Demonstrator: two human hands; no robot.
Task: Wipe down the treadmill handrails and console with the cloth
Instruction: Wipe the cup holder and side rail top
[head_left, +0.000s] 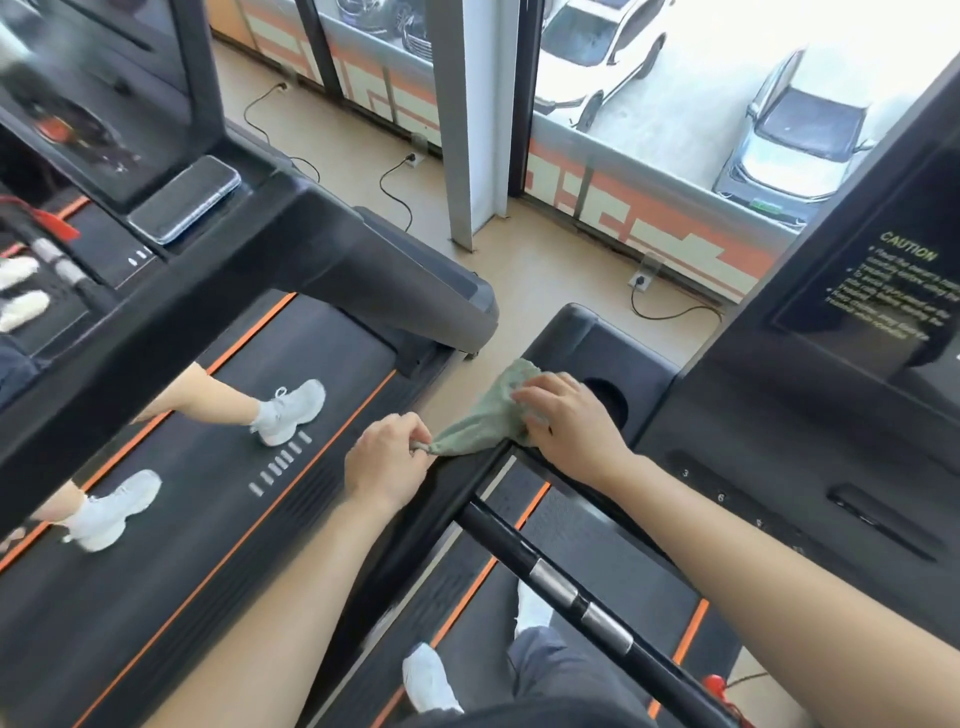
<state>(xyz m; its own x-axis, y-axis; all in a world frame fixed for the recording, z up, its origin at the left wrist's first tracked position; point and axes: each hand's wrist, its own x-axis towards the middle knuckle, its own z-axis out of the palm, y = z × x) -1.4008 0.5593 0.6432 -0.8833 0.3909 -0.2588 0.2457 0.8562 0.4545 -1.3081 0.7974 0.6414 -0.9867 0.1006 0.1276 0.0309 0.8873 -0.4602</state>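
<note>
A pale green cloth (485, 413) lies on the left corner of the black treadmill console (779, 441), beside a round cup holder (608, 397). My right hand (569, 421) presses flat on the cloth's upper part. My left hand (387, 457) pinches the cloth's lower left corner and holds it taut over the left handrail (457, 478). A black crossbar (571, 592) with metal pulse sensors runs from the handrail towards the lower right. The console screen (883, 291) shows a yellow CAUTION text.
A second treadmill (311, 270) stands close on the left with a person walking on its belt (208, 493) in white shoes; a phone (184, 200) lies on its console. Power cords and sockets (644, 280) sit on the tan floor before the windows.
</note>
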